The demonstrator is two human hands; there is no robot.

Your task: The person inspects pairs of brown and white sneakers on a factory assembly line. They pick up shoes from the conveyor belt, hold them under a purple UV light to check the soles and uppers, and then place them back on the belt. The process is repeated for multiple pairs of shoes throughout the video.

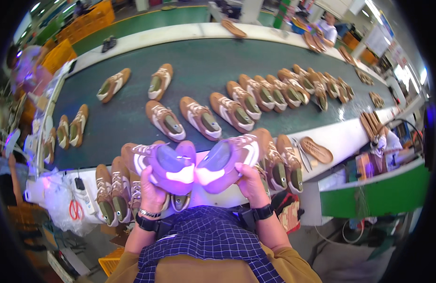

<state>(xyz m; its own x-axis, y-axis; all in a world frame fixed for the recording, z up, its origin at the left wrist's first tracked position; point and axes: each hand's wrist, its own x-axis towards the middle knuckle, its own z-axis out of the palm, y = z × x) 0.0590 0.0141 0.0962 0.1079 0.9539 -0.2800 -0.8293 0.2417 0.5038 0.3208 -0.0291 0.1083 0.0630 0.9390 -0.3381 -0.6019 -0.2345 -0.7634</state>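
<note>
Right in front of me I hold up a pair of tan sneakers with white laces, heels turned toward me and almost touching. My left hand is closed round the left sneaker, thumb along its side. The right sneaker is gripped by my right hand in the same way. Purplish light falls on both heels, which look bright white. Below them, more tan sneakers stand on the white ledge at my left, and others sit just right of my right hand.
A dark green conveyor belt beyond the ledge carries many similar sneakers. Loose brown soles lie on its right border. Red-handled scissors rest on a plastic bag at left. People work around the belt.
</note>
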